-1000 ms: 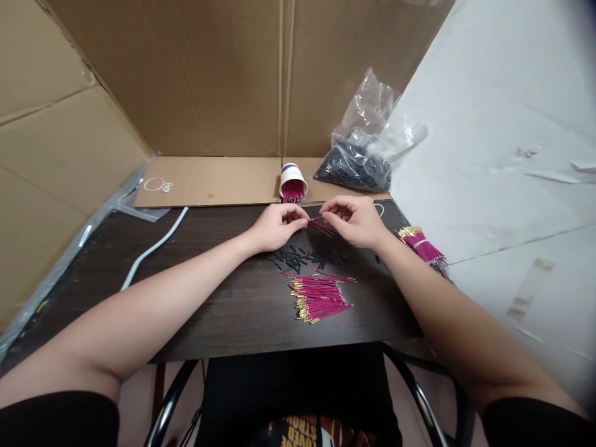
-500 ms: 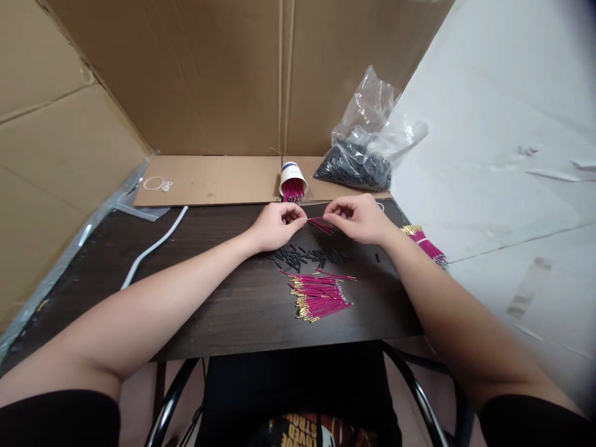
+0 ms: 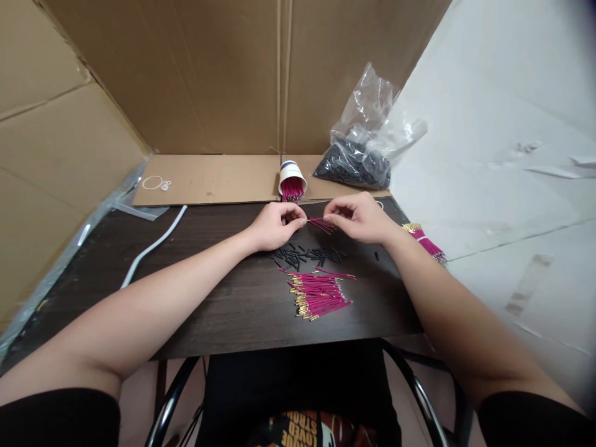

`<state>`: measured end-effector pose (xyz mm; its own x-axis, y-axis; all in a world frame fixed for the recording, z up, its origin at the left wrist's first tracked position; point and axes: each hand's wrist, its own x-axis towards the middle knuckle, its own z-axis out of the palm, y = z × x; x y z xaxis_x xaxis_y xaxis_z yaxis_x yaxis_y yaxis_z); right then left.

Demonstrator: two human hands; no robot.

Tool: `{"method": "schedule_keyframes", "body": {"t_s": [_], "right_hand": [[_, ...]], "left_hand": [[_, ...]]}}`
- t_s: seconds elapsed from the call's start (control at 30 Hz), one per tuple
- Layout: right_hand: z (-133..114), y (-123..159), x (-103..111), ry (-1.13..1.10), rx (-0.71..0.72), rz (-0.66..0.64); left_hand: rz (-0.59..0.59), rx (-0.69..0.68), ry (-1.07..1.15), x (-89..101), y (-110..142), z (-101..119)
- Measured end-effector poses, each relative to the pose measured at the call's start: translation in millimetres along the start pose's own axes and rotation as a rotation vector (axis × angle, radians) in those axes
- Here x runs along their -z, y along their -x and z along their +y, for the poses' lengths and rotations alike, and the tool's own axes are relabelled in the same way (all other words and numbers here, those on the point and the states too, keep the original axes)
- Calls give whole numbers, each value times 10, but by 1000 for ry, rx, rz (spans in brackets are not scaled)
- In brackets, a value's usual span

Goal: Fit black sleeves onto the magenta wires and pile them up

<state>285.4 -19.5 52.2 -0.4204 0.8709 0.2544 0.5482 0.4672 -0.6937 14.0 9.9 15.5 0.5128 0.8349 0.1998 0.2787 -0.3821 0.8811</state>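
Observation:
My left hand and my right hand face each other above the table, both closed in a pinch. Between their fingertips stretches a short magenta wire, its left end in the left fingers and its other end in the right ones. Just under it, several more magenta wires fan out on the table; how they meet my fingers is hidden. Small black sleeves lie scattered nearer to me. Closer still is a flat pile of magenta wires with gold tips on the left.
A white paper cup full of magenta wires lies tipped behind my hands. Right of it stands a clear bag of black sleeves. A tied wire bundle lies at the table's right edge, a pale tube at the left. Cardboard walls the back.
Both hands keep their pinch on the wire in almost the same place. The view has shifted very slightly.

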Motion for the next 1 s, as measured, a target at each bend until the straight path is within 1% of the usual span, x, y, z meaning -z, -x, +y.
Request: {"method": "schedule_keyframes", "body": {"t_s": [0.2,0.43,1.0], "right_hand": [[32,-2,-56,-4,-53,62],[19,-10,-112,18,-49,58],[47,-15,-147,54,-34,83]], "left_hand": [[33,34,50,-9,-8,-26],[53,23,39,-20,-11,-42],[58,34,43,-25,-22,-55]]}}
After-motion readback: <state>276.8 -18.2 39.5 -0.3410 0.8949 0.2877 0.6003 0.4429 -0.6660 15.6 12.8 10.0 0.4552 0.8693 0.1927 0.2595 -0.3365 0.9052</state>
